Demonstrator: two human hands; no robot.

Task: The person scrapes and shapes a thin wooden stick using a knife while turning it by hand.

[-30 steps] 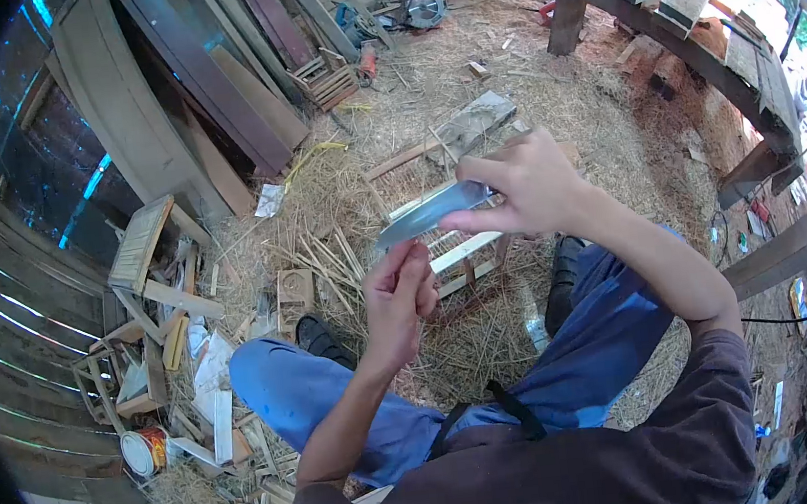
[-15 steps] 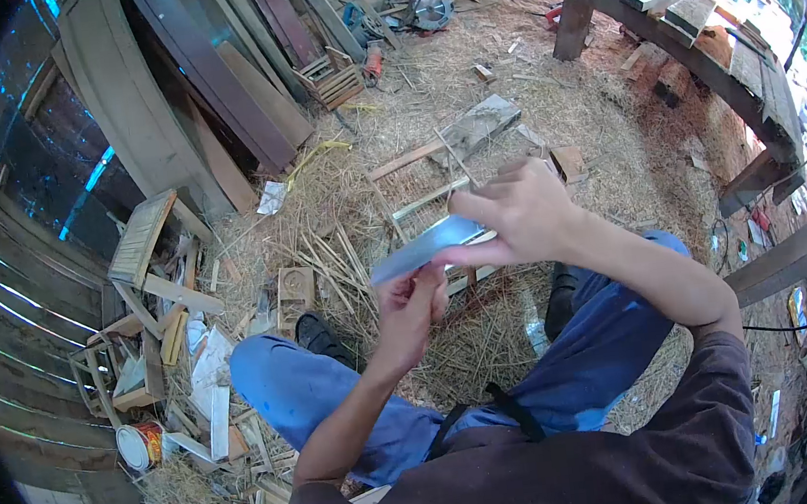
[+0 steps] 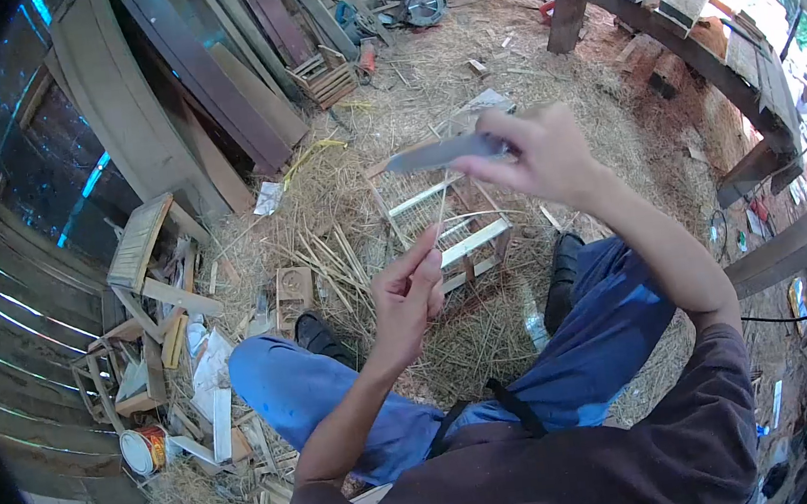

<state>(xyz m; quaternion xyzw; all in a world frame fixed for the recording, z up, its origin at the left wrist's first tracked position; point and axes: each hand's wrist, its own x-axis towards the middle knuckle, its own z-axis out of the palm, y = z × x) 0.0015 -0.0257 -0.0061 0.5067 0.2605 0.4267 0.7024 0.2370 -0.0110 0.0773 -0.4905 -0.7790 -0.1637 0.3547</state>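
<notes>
My left hand [image 3: 407, 303] is closed, pinching a thin wooden stick [image 3: 444, 204] that points up and away from me. In my right hand [image 3: 551, 156] is a knife [image 3: 435, 154] with a broad grey blade, slightly blurred, pointing left. The blade overlaps the far end of the stick in this view, beyond my left hand. Its handle is mostly hidden inside my fingers. Below the hands a small slatted wooden frame [image 3: 473, 239] lies on the ground between my feet.
Cut strips [image 3: 332, 250] and shavings litter the ground. A slatted wooden box [image 3: 324, 75] and a circular saw [image 3: 421, 4] lie farther off. Tall boards [image 3: 137, 103] lean at the left; a wooden bench [image 3: 676, 36] stands at the right. A paint can [image 3: 141, 449] sits lower left.
My right hand and the knife have moved up and away from my left hand, which keeps its grip. The stick now shows between them, and more of the slatted frame is visible.
</notes>
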